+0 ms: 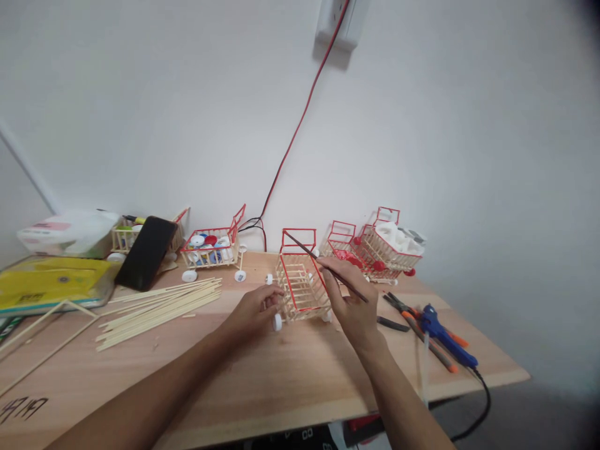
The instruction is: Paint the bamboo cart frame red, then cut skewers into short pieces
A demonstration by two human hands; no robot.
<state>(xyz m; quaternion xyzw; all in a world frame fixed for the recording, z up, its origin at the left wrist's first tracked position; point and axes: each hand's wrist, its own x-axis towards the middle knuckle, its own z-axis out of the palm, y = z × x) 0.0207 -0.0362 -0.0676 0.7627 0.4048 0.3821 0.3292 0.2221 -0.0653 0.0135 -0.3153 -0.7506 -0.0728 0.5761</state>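
Stick cart (300, 284): light, brittle, glued lattice.
Left hand (255, 310) steadies it at 8 o'clock, fingers curled on the frame; right hand (352, 305) pinches thin brush (323, 265); support corners, not slats.

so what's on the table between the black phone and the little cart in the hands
In the head view, a loose bundle of bamboo sticks lies there, below a cart of bottle caps.

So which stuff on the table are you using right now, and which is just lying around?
In use: small stick cart, steadied by left hand; thin brush in right hand.

Lying about: loose sticks, phone, glue gun, pliers, finished carts.
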